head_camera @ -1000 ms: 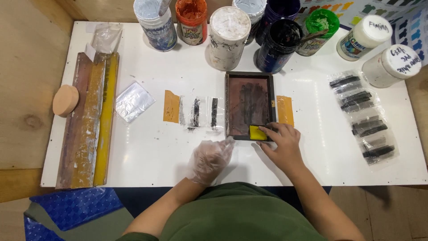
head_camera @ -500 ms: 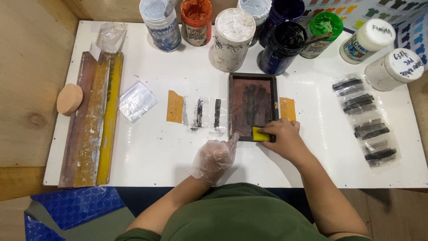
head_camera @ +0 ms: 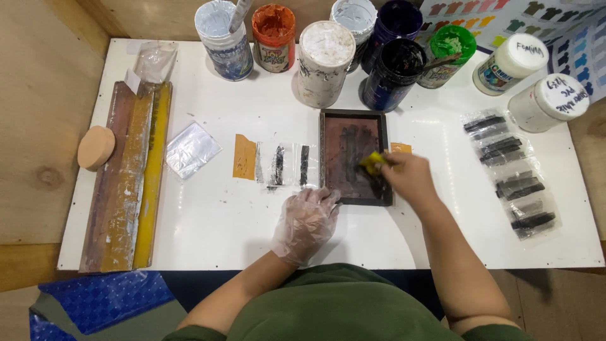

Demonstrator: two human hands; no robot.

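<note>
The small dark-framed screen (head_camera: 353, 156) lies flat near the middle of the white counter (head_camera: 208, 221), its long axis running from 12 to 6 o'clock, straight away from the person. Both hands meet it at its near end. The right hand (head_camera: 411, 178), bare, sits at the frame's 3 o'clock edge and is closed around a small yellow squeegee (head_camera: 374, 162), which rests on the mesh a little right of centre, roughly halfway down the long axis. The left hand (head_camera: 307, 222), in a thin clear glove, rests loosely curled with its fingertips touching the frame's near-left corner, at about 7 o'clock from the screen's middle; it grips nothing.

So the screen lies at 12 o'clock from the left hand and at 9 o'clock from the right, and the right hand is the nearer to the mesh.

An orange tape strip (head_camera: 245, 156) and a clear sheet with black printed bars (head_camera: 282, 165) lie just beside the frame at its 9 o'clock. Open ink jars (head_camera: 392, 72) stand in a row at 12 o'clock. Clear packets of dark pieces (head_camera: 508, 165) lie well apart at 3 o'clock, and two long wooden squeegees (head_camera: 129, 177) lie far off at 9 o'clock.
</note>
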